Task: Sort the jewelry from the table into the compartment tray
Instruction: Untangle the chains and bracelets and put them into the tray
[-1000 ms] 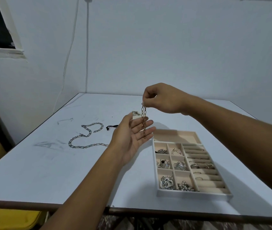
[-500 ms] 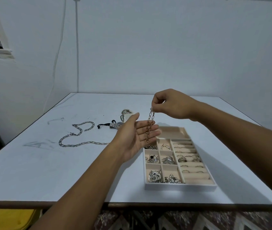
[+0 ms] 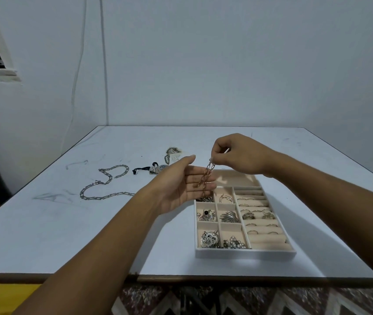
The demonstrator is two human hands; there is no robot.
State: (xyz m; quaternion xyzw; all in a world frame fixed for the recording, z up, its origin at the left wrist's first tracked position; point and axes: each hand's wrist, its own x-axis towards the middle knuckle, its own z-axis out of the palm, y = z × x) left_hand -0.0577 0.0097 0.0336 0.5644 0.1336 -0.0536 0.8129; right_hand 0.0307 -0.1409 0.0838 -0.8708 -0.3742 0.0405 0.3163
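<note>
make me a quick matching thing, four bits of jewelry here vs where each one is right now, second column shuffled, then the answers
1 gold chain
2 silver chain
3 fan-shaped brooch
4 heart-shaped pendant

a nearest-left compartment of the tray
b flat on the table, left of the left hand
c pinched by the right hand, hanging in front of the left hand
d tray, middle row, second compartment from left

Pairs: 1-c, 2-b, 3-d, 4-a

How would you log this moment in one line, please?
right hand: pinches chain | left hand: open, at chain | tray: chain not in
</note>
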